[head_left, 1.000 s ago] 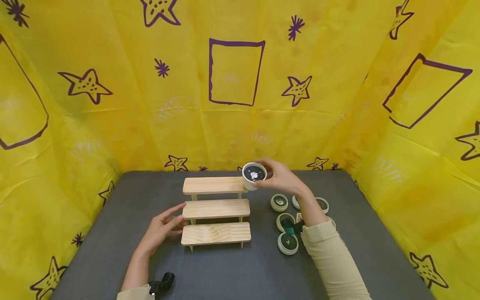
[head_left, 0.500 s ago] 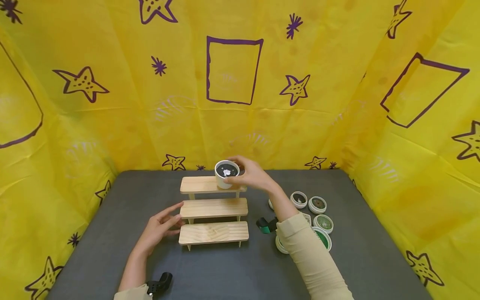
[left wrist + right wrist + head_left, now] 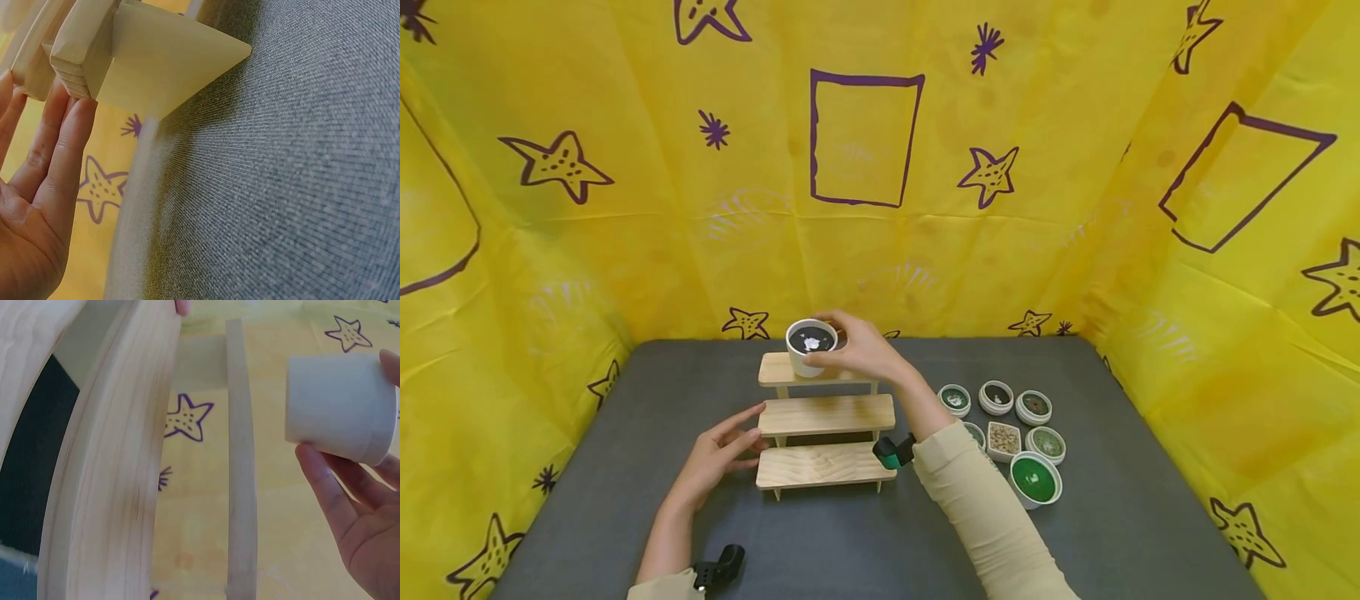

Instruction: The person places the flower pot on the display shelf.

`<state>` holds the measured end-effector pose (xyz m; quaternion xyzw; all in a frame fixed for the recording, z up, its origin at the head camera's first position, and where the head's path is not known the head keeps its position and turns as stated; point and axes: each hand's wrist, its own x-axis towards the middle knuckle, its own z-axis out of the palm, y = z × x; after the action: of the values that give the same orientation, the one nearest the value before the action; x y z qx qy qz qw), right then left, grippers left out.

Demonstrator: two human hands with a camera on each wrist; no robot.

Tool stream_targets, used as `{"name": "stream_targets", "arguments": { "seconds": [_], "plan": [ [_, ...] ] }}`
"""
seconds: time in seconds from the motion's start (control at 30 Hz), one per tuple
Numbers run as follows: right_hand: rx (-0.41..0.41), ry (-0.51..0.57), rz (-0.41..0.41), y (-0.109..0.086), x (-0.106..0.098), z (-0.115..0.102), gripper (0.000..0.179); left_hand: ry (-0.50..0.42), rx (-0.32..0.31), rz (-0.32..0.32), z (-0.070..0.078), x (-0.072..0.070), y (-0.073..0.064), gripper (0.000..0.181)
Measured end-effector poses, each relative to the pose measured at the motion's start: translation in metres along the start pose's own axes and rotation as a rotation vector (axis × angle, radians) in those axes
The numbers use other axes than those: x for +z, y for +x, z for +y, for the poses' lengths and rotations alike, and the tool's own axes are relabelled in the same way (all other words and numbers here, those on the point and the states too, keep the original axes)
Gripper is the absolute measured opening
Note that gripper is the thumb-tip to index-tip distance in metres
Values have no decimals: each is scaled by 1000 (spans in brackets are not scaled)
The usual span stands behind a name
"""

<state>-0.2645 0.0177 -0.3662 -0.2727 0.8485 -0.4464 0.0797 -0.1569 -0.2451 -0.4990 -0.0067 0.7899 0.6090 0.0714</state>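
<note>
Right fingers (image 3: 320, 478) grip cup (image 3: 808, 345) above top shelf (image 3: 773, 372); left fingers (image 3: 67, 150) touch stand (image 3: 826, 415); sleeve (image 3: 988, 517) half-hides tub (image 3: 977, 432).

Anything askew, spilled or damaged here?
Nothing stands out. The pale wooden three-tier stand looks straight, the right hand holds a white cylindrical cup roughly upright above it, and no spill shows around the small white containers. The beige sleeve partly hides one container.

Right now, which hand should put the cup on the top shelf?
Probably the right hand: it holds the cup above the top shelf, while the left hand is at the lower shelves.
</note>
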Motion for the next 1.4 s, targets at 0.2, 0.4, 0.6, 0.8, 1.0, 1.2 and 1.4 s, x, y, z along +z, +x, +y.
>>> {"name": "stream_targets", "arguments": {
  "seconds": [0.2, 0.4, 0.6, 0.8, 1.0, 1.2, 1.4],
  "plan": [
    [17, 3, 15, 10, 9, -10, 70, 8, 8, 10, 1, -1, 0, 56],
    [4, -14, 25, 19, 20, -13, 73, -17, 21, 8, -1, 0, 0, 55],
    [9, -24, 29, 22, 30, -14, 76, -27, 19, 3, -1, 2, 1, 55],
    [18, -55, 41, 24, 36, -16, 74, -34, 16, 4, 0, 2, 1, 55],
    [23, -85, 39, 24, 38, -16, 75, -31, 21, -2, 0, 1, 0, 55],
    [34, -94, 31, 25, 39, -13, 78, -32, 21, 1, 0, 1, 0, 55],
    [37, -78, 28, 25, 40, -11, 79, -40, 13, 10, 1, 2, 0, 55]
  ]
}}
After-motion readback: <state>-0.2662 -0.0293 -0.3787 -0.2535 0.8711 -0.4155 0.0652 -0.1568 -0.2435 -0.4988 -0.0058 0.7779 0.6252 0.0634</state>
